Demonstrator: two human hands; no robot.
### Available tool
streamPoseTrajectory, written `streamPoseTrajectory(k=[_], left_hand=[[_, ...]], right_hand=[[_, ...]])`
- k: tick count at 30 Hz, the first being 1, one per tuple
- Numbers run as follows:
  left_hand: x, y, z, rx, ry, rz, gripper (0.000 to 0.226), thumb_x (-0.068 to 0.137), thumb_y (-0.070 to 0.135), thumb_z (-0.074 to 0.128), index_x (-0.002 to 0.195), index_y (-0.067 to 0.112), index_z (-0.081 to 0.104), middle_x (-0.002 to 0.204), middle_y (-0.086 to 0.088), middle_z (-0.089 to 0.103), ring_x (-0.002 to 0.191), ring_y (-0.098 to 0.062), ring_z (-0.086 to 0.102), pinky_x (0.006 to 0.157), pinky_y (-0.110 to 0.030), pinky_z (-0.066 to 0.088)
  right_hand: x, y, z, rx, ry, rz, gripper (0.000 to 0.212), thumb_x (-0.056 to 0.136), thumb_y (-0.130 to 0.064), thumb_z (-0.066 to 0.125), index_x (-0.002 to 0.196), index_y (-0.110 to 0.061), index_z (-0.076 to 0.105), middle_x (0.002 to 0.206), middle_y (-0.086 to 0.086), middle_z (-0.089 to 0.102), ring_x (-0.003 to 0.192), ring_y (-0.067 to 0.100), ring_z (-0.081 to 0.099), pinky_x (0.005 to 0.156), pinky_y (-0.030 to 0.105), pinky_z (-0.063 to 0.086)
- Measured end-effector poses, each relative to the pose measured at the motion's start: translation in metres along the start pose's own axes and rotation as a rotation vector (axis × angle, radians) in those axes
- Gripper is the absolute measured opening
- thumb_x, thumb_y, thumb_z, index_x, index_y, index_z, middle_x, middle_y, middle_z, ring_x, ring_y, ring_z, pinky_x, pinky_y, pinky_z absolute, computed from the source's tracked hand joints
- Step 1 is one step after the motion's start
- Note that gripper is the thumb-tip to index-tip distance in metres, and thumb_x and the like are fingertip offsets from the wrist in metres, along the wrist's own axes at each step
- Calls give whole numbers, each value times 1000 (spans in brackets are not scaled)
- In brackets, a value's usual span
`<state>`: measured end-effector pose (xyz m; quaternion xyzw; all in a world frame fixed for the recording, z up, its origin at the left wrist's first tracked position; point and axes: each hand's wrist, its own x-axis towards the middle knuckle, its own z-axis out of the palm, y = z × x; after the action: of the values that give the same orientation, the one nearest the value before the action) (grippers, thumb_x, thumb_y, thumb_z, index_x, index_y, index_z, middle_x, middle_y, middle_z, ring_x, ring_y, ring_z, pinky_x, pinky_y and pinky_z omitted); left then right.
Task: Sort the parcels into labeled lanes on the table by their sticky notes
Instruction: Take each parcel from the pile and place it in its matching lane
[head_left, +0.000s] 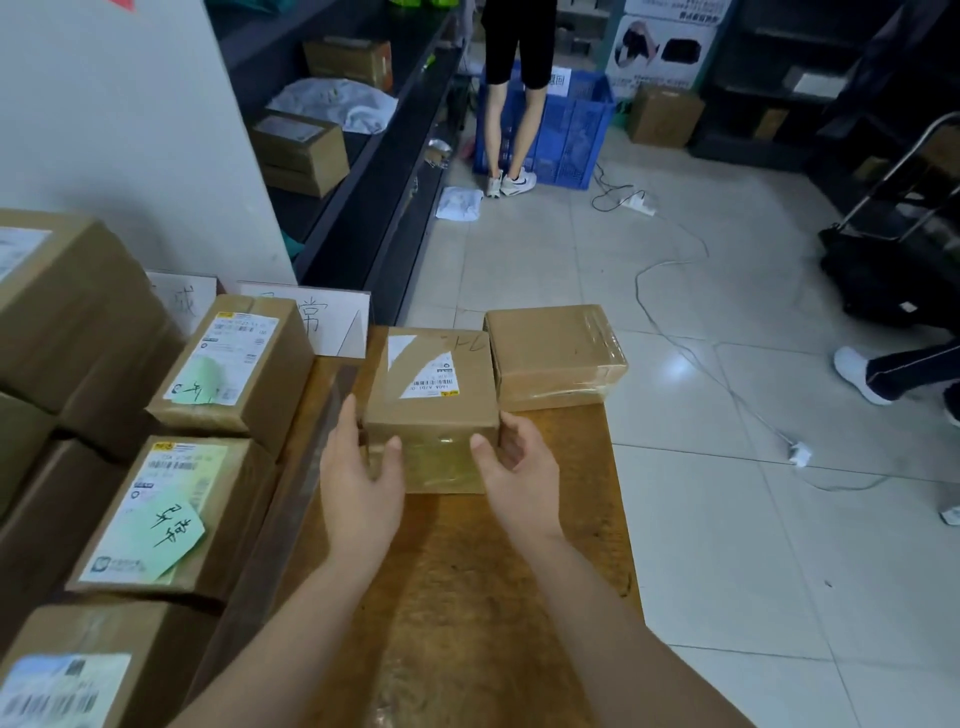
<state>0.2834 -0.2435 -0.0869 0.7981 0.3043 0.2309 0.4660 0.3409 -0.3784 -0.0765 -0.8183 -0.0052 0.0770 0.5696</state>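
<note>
A small brown parcel with a torn white shipping label sits on the wooden table. My left hand presses its left side and front. My right hand grips its right front corner. A second taped parcel lies just right of it at the table's far edge. On the left, two parcels carry green sticky notes: one nearer and one farther back. White paper lane labels with handwriting stand behind them.
More cardboard boxes are stacked at the far left. A person stands by a blue crate on the tiled floor. Cables trail across the floor. Another person's foot is at the right. Dark shelving holds boxes.
</note>
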Motion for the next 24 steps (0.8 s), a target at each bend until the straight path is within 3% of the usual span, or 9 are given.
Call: streamPoseTrajectory(k=[3,6,8,12,15,18,21,24], left_hand=[[-6,14,-13,-184,52,11,54,97,20,57,147,22,39,127,10,55,124,-15,51,104,-35,42],[-10,37,-28,-349,46,-27,49,96,18,57,143,18,44,130,10,55,120,-3,51,100,-19,41],[-10,47,-37,-439,2,-76,49,96,21,59,142,21,44,131,10,57,120,-2,52,100,-21,41],[-8,46,-45,-440,-136,-174,50,94,33,61,141,23,49,133,8,58,122,-10,55,104,-35,45],[-7,41,-46,-437,-265,-254,66,85,49,64,144,25,46,140,10,52,126,-13,52,108,-42,42],[-5,47,-49,-445,-330,-281,75,84,55,64,149,26,38,147,9,44,129,-13,48,108,-38,40],[-3,55,-51,-460,-366,-284,75,88,52,61,151,22,33,152,5,38,131,-13,42,102,-31,35],[-9,52,-50,-426,-420,-305,76,86,57,60,150,23,35,150,4,42,134,-16,42,102,-32,34]], right_hand=[[-11,-17,-10,84,83,-63,33,90,-28,69,122,-21,66,102,-22,65,101,2,63,91,19,50],[-21,-32,-19,192,126,-113,28,91,-26,69,119,-22,69,99,-20,68,92,-5,64,80,13,51],[-27,-36,-23,262,128,-119,32,91,-24,69,123,-19,67,104,-17,68,91,-9,63,78,11,50],[-38,-29,-28,234,-13,-74,64,82,-46,73,141,-33,51,128,-8,56,115,5,56,96,28,51],[-47,-25,-30,42,-164,-68,93,72,-57,74,151,-40,28,123,-26,36,132,15,39,111,43,41],[-52,-24,-33,-69,-154,-88,95,76,-55,76,154,-36,24,120,-20,38,131,15,40,112,45,40],[-53,-29,-36,-24,-43,-73,94,68,-71,72,148,-32,41,124,-17,55,126,14,51,105,44,47],[-53,-34,-41,-40,21,-16,86,76,-66,68,148,-27,43,138,-5,57,130,15,51,108,38,44]])
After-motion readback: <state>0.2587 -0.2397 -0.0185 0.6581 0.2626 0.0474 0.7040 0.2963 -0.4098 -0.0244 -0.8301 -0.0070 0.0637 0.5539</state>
